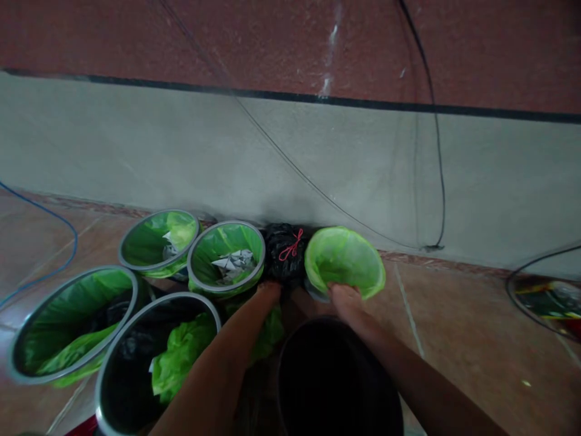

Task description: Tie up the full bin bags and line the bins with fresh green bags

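My right hand point(345, 298) is at the near rim of a bin lined with a light green plastic bag point(347, 251), its fingers over the bag's edge. My left hand point(271, 292) reaches down beside a tied black garbage bag point(284, 248) with a red string, close to a green-lined bin point(227, 227) with crumpled paper inside. Its fingers are mostly hidden, so what it touches is unclear. Between my forearms, nearest to me, stands a dark bin point(340, 381) with a black interior.
More bins stand at left: a green-lined one point(136, 239) by the wall, another point(68, 321) in front, and a black-lined one point(131, 345) holding a green bag point(184, 357). A blue cable point(68, 242) crosses the tiles. Black cable point(438, 139) hangs along the wall point(363, 163).
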A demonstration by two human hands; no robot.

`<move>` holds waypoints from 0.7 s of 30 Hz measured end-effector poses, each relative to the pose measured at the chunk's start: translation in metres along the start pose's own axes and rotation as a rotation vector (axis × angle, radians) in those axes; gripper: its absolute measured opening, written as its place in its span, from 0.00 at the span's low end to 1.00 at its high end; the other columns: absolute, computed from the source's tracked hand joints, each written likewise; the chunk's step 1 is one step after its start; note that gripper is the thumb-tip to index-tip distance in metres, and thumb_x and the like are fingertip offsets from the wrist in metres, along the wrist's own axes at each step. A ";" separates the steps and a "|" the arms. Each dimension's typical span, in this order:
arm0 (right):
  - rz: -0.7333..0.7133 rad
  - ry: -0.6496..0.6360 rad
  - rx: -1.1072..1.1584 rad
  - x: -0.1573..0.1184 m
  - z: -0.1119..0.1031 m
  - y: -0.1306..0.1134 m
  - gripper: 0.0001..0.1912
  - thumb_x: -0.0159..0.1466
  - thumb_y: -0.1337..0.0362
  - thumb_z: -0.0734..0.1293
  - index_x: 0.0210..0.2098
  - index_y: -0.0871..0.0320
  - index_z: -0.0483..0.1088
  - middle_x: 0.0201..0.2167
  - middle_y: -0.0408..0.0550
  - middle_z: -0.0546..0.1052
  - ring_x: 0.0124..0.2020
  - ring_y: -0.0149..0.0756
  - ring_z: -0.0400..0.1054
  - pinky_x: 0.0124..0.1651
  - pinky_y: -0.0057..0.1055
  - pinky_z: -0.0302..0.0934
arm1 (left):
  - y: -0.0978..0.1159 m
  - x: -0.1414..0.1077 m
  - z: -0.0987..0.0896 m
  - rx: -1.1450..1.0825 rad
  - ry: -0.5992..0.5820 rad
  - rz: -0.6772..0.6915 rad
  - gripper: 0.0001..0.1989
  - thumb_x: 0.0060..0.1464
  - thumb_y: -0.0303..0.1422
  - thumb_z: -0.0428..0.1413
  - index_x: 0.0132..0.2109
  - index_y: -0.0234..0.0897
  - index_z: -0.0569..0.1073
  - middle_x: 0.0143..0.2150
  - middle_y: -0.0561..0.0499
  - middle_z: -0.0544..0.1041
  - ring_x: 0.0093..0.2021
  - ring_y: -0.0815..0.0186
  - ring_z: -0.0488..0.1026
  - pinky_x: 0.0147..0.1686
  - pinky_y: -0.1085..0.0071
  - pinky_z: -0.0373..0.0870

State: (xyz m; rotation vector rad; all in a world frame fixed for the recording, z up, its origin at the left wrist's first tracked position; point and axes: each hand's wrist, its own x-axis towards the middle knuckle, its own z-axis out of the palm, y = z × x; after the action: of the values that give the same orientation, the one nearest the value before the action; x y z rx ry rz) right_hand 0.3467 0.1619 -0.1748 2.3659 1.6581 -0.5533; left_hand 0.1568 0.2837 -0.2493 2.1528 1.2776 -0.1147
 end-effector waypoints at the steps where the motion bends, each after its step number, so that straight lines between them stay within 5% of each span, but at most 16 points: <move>1: -0.011 -0.003 -0.001 -0.002 0.000 0.000 0.15 0.68 0.66 0.56 0.46 0.58 0.73 0.43 0.55 0.79 0.49 0.46 0.71 0.48 0.41 0.58 | -0.001 -0.002 -0.001 0.035 -0.040 0.016 0.40 0.41 0.27 0.60 0.64 0.37 0.63 0.66 0.35 0.61 0.67 0.48 0.56 0.64 0.55 0.54; 10: -0.040 -0.036 0.050 -0.011 -0.006 0.000 0.13 0.67 0.63 0.58 0.45 0.56 0.73 0.44 0.53 0.78 0.50 0.46 0.70 0.51 0.41 0.58 | -0.007 -0.037 -0.028 0.263 -0.221 0.180 0.31 0.41 0.25 0.56 0.57 0.35 0.71 0.60 0.35 0.70 0.60 0.50 0.67 0.58 0.58 0.63; 14: 0.010 0.154 0.074 -0.026 -0.013 -0.006 0.18 0.66 0.63 0.59 0.54 0.58 0.69 0.53 0.57 0.73 0.53 0.47 0.68 0.53 0.41 0.57 | -0.019 -0.073 -0.054 0.309 -0.305 0.183 0.25 0.41 0.25 0.56 0.50 0.38 0.75 0.51 0.39 0.77 0.53 0.51 0.73 0.52 0.60 0.68; 18: -0.155 0.283 0.223 -0.059 -0.007 -0.049 0.18 0.68 0.65 0.55 0.53 0.61 0.69 0.51 0.55 0.74 0.53 0.39 0.66 0.55 0.32 0.55 | -0.041 -0.123 -0.068 0.301 -0.382 0.161 0.22 0.45 0.29 0.56 0.50 0.40 0.76 0.48 0.42 0.79 0.50 0.52 0.75 0.50 0.62 0.69; 21: -0.428 0.151 0.196 -0.084 0.010 -0.105 0.16 0.67 0.66 0.56 0.47 0.57 0.73 0.45 0.51 0.77 0.48 0.38 0.69 0.53 0.33 0.57 | -0.044 -0.155 -0.062 0.260 -0.323 0.178 0.19 0.48 0.29 0.55 0.49 0.38 0.76 0.47 0.41 0.79 0.50 0.53 0.75 0.50 0.63 0.69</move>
State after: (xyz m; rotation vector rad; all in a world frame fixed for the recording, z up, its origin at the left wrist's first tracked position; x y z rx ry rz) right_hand 0.2213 0.1224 -0.1443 2.2283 2.2993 -0.6462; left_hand 0.0253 0.2146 -0.1625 2.3357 0.9234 -0.5579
